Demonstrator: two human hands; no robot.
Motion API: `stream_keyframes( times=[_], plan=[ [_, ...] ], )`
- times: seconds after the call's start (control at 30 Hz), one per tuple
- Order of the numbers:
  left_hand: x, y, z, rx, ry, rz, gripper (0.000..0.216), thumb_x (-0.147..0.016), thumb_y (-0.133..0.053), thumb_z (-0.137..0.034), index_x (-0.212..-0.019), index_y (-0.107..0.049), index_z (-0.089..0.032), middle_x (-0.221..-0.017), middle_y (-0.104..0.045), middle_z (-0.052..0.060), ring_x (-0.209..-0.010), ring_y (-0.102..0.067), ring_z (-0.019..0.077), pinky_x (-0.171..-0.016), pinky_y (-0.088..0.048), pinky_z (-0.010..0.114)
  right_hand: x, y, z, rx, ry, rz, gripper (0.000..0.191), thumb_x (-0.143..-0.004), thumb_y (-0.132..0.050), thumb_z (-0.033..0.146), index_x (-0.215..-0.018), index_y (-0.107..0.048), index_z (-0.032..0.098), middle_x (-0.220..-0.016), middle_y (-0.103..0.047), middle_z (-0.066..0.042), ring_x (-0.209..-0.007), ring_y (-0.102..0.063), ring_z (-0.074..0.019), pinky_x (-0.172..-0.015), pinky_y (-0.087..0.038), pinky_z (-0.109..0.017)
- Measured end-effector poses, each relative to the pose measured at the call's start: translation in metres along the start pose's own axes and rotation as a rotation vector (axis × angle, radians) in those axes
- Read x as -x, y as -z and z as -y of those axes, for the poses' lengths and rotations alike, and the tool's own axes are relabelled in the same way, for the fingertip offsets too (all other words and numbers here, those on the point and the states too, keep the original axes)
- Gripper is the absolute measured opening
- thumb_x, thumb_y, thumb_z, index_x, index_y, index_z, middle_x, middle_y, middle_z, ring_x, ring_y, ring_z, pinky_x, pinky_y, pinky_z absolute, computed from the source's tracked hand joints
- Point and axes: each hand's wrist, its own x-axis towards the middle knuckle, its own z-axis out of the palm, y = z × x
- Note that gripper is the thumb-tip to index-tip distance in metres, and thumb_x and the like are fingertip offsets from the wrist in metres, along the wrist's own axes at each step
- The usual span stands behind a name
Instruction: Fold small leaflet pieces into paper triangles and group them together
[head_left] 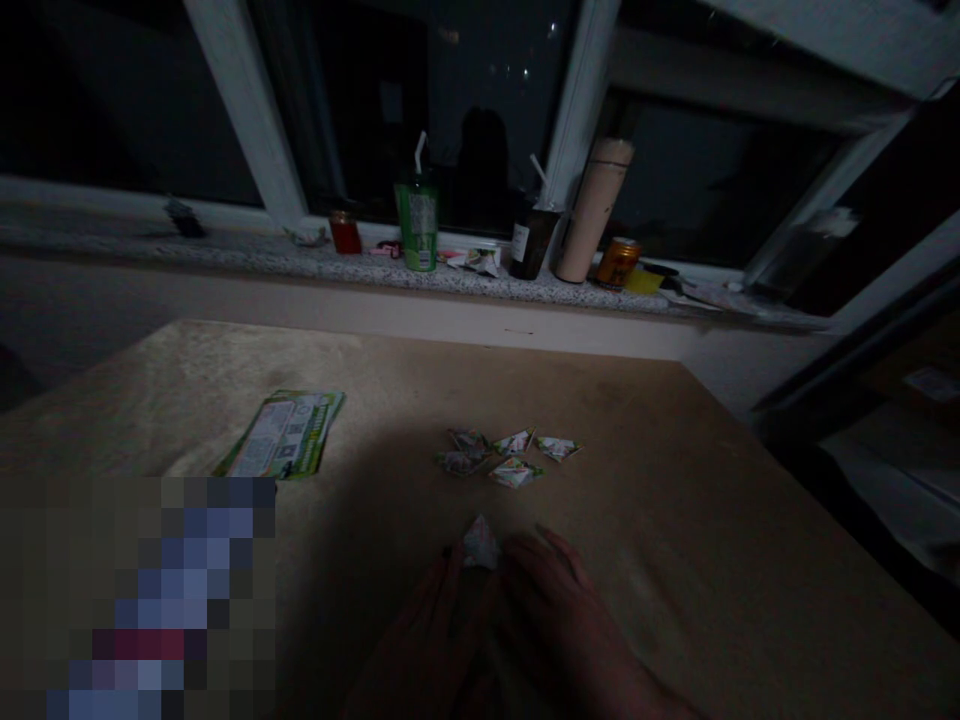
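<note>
In dim light both my hands rest low on a brown table, close together. My left hand and my right hand meet on a small folded paper piece, pinching it between their fingertips against the tabletop. The right hand's other fingers lie stretched flat. Just beyond it, several similar small folded paper pieces lie in a cluster. A stack of green printed leaflets lies to the left of them.
A stone windowsill runs along the back under a dark window. On it stand a green cup with a straw, a small red jar, a dark cup, a tall beige flask and an orange can.
</note>
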Motion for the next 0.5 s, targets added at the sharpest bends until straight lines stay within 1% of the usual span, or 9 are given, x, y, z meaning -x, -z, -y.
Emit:
stream_keyframes(
  times=[0.07, 0.13, 0.23, 0.33, 0.43, 0.5],
  plan=[
    [-0.004, 0.009, -0.003, 0.001, 0.014, 0.077, 0.081, -0.078, -0.061, -0.019, -0.149, -0.021, -0.019, -0.152, -0.023, 0.015, -0.132, -0.034, 0.0339, -0.101, -0.039, 0.039, -0.001, 0.001, 0.001, -0.002, 0.008, -0.008, 0.026, -0.09, -0.055, 0.021, -0.115, -0.059, 0.017, -0.115, -0.064, -0.012, -0.11, -0.058, -0.0258, -0.1, -0.044, -0.051],
    [-0.008, 0.017, -0.006, 0.005, -0.015, 0.09, 0.086, -0.075, -0.063, -0.018, -0.149, -0.019, -0.017, -0.152, -0.022, 0.016, -0.133, -0.032, 0.0345, -0.102, -0.038, 0.039, -0.002, 0.001, 0.001, -0.016, 0.0, -0.018, 0.028, -0.089, -0.055, 0.018, -0.117, -0.059, 0.018, -0.115, -0.064, -0.011, -0.11, -0.057, -0.0253, -0.1, -0.044, -0.051],
    [-0.013, 0.025, -0.007, 0.01, -0.052, 0.138, 0.091, -0.074, -0.063, -0.015, -0.15, -0.014, -0.02, -0.153, -0.019, 0.016, -0.136, -0.027, 0.0338, -0.104, -0.036, 0.042, -0.001, 0.0, 0.002, -0.048, -0.036, -0.02, 0.036, -0.085, -0.056, 0.014, -0.121, -0.056, 0.018, -0.116, -0.063, -0.011, -0.112, -0.056, -0.0251, -0.102, -0.041, -0.051],
    [-0.016, 0.031, -0.006, 0.048, -0.044, 0.207, 0.094, -0.073, -0.063, -0.013, -0.151, -0.01, -0.023, -0.154, -0.015, 0.016, -0.137, -0.025, 0.0334, -0.103, -0.036, 0.042, 0.0, 0.0, 0.0, -0.09, -0.074, 0.014, 0.042, -0.081, -0.058, 0.011, -0.122, -0.055, 0.018, -0.12, -0.061, -0.011, -0.116, -0.052, -0.0246, -0.105, -0.037, -0.05],
    [-0.017, 0.032, -0.005, 0.103, -0.005, 0.277, 0.093, -0.074, -0.065, -0.014, -0.15, -0.013, -0.023, -0.153, -0.013, 0.018, -0.136, -0.024, 0.0362, -0.102, -0.037, 0.044, 0.0, 0.004, -0.001, -0.121, -0.107, 0.058, 0.043, -0.081, -0.058, 0.009, -0.123, -0.056, 0.021, -0.123, -0.059, -0.008, -0.119, -0.05, -0.0233, -0.107, -0.033, -0.051],
    [-0.017, 0.029, -0.004, 0.137, 0.021, 0.337, 0.089, -0.074, -0.067, -0.017, -0.149, -0.02, -0.023, -0.151, -0.017, 0.021, -0.134, -0.026, 0.0399, -0.1, -0.039, 0.047, 0.0, 0.007, -0.001, -0.132, -0.137, 0.08, 0.043, -0.082, -0.057, 0.009, -0.122, -0.057, 0.025, -0.125, -0.057, -0.007, -0.121, -0.049, -0.0229, -0.108, -0.03, -0.053]
  ],
)
